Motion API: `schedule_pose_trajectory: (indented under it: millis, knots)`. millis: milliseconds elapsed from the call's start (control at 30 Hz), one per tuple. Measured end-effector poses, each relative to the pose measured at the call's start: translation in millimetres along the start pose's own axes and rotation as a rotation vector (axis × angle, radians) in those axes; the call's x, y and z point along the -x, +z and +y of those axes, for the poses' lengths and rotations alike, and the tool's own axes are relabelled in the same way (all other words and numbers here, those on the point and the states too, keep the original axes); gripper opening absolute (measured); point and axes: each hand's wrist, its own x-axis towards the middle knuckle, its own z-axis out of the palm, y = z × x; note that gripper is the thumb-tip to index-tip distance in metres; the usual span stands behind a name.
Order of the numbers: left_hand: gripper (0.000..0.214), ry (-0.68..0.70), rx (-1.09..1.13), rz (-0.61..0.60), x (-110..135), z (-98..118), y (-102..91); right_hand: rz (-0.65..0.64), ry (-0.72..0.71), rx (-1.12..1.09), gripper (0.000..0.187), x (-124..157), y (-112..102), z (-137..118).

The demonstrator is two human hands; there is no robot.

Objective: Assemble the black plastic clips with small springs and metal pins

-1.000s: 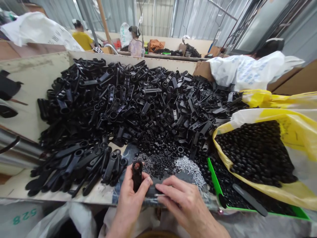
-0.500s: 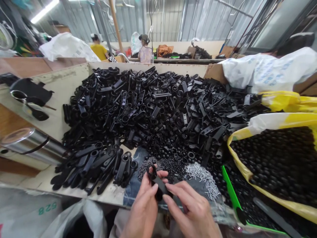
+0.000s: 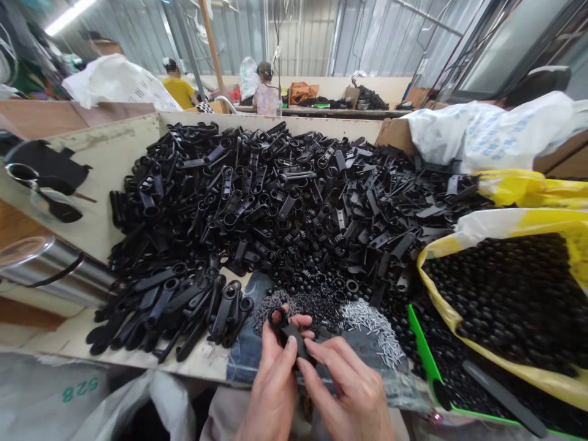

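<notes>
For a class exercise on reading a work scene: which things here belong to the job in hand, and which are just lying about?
Probably the job in hand: left hand, right hand, black plastic part pinched between them, pile of black plastic parts, small metal pins.

Probably just lying about: steel pipe, white sack, yellow bag of black beads.

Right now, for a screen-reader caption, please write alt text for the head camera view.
The left hand and right hand hold a black plastic part with a ring end, in front of a large heap of similar black parts. Loose metal pins lie nearby, and a yellow bag of round black pieces sits at right.
</notes>
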Motion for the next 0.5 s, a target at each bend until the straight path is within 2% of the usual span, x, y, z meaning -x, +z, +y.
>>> schedule_pose_trajectory:
  millis: [333, 500]
  knots:
    - [0.037, -0.003, 0.015, -0.031, -2.0, -3.9, -1.2, -0.010, -0.033, -0.012, 0.020, 3.7, 0.7, 1.6]
    - [0.033, -0.038, 0.040, -0.016, -2.8, -10.9, -6.5, 0.081, -0.033, 0.013, 0.017, 3.8, 6.0, 0.5]
